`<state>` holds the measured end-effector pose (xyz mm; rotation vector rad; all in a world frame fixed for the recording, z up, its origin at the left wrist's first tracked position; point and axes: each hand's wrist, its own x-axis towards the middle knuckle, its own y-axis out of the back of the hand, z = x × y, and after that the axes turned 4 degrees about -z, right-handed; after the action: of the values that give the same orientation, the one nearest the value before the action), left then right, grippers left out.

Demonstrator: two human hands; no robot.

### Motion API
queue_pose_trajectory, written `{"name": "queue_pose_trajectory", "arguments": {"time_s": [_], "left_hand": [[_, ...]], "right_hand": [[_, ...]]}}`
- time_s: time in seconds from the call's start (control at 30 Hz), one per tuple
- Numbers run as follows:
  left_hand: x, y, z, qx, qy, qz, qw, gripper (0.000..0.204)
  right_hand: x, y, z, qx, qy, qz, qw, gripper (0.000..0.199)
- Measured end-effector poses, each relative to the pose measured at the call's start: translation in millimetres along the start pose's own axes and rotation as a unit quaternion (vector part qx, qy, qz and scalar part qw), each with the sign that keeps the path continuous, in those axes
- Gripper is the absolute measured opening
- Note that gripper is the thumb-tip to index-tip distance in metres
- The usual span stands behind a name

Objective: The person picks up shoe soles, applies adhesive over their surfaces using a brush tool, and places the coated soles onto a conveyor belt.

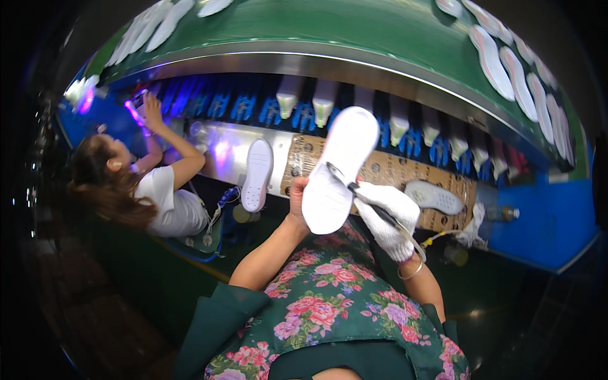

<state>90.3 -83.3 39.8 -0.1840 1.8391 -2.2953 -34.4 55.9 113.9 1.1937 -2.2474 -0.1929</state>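
My left hand point(296, 193) grips the heel end of a white shoe sole point(339, 168), holding it up with its flat underside toward me. My right hand point(389, 218), in a white knitted glove, holds a thin dark tool point(361, 196) whose tip rests on the sole's surface. Both hands are raised in front of my chest, above a flowered green apron point(329, 304).
A co-worker point(142, 190) in a white shirt sits at my left, arm raised toward a purple light point(134, 113). Another white sole point(257, 175) hangs beside a shiny panel; one more sole point(434, 197) lies on brown card. Several soles ride on the green conveyor point(354, 28) above.
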Motion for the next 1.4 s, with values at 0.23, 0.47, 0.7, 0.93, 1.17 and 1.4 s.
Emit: {"name": "queue_pose_trajectory", "arguments": {"time_s": [0.23,0.47,0.7,0.93,1.17,1.4], "left_hand": [[22.0,-9.5,-26.0,-0.008,-0.021,-0.022,1.0,0.098],[16.8,5.6,-47.2,0.057,-0.005,0.092,0.994,0.095],[15.3,29.2,-54.4,-0.015,0.055,0.065,0.996,0.085],[27.8,3.1,-50.3,0.133,-0.046,0.15,0.979,0.083],[37.6,14.1,-45.5,-0.042,-0.019,0.055,0.997,0.093],[45.1,31.3,-34.4,-0.039,0.013,-0.045,0.998,0.103]], "right_hand": [[13.1,11.7,-10.3,-0.038,0.037,0.053,0.997,0.022],[21.6,8.2,-4.0,-0.081,0.075,0.114,0.987,0.026],[-18.1,-30.0,12.8,0.219,-0.106,0.058,0.968,0.044],[8.4,-18.3,-13.9,0.083,-0.051,0.187,0.978,0.023],[-6.9,-32.4,1.5,0.312,-0.105,0.189,0.925,0.025],[-11.4,-59.3,10.0,0.116,-0.082,0.221,0.965,0.023]]}}
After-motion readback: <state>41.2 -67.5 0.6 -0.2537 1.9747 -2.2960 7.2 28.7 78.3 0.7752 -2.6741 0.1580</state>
